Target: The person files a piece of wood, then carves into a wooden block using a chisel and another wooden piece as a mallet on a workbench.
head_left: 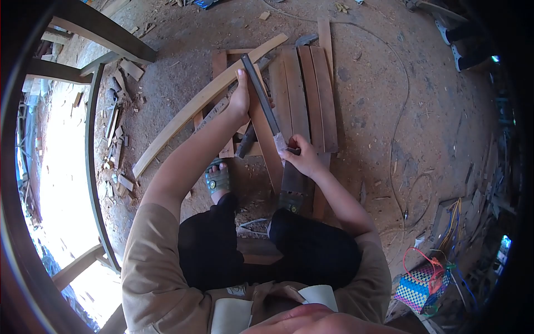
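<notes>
My left hand (241,96) is wrapped round a reddish-brown board (260,119), its thumb up along the edge. On the board lies a long dark straight bar (260,92), slanting from upper left to lower right. The bar's near end is wrapped in pale material (280,142). My right hand (302,158) is closed at this wrapped end, thumb and fingers pinched together. Beneath and to the right are several brown planks (303,94) side by side. A long light curved wooden strip (194,106) lies left of my left hand.
A dark wooden frame (95,139) stands at the left, with wood scraps (119,150) beside it. A cable (409,94) curves over the dirt floor at the right. A checkered basket (420,286) sits lower right. Another person's legs (470,44) show at the upper right.
</notes>
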{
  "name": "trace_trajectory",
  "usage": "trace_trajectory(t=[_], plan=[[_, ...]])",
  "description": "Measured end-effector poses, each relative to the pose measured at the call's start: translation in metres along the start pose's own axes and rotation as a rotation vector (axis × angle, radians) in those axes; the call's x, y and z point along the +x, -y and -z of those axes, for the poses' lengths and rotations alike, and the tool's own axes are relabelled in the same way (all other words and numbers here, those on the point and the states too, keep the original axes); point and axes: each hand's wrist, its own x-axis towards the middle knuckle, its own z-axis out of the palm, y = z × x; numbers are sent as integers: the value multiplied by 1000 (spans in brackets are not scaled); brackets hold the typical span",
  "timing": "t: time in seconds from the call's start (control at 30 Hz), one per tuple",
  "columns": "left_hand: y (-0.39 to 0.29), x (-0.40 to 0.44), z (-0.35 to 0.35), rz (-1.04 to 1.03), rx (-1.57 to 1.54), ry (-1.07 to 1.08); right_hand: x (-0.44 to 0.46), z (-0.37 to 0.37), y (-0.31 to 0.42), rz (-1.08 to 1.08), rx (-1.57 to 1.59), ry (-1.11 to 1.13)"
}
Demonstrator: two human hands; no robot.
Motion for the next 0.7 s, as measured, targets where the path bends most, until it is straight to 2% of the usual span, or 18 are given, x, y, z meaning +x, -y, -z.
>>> trace_trajectory(t=[0.03,0.1,0.2,0.27,0.37,0.43,0.53,0.57,0.63,0.7], plan=[[-1,0,-1,-8,-3,-7,1,0,1,0,-1,0],[0,0,-2,-15,-9,-17,3,0,3,-135,190,74],[-4,-1,-7,-24,-32,-7,6,3,13,-100,284,153],[-10,-5,-16,30,-23,45,9,9,16,-113,237,184],[-10,13,-23,-8,-132,112,13,16,6,-122,239,203],[-17,4,-26,53,-176,161,14,19,-4,-51,159,96],[-1,36,14,-64,676,85,13,27,-18,-53,173,12],[16,43,32,-62,675,89,10,29,-22,-56,172,10],[37,44,55,-116,1282,-26,6,32,-30,-85,114,-37],[46,30,71,-117,1370,-20,5,36,-39,-109,57,-83]])
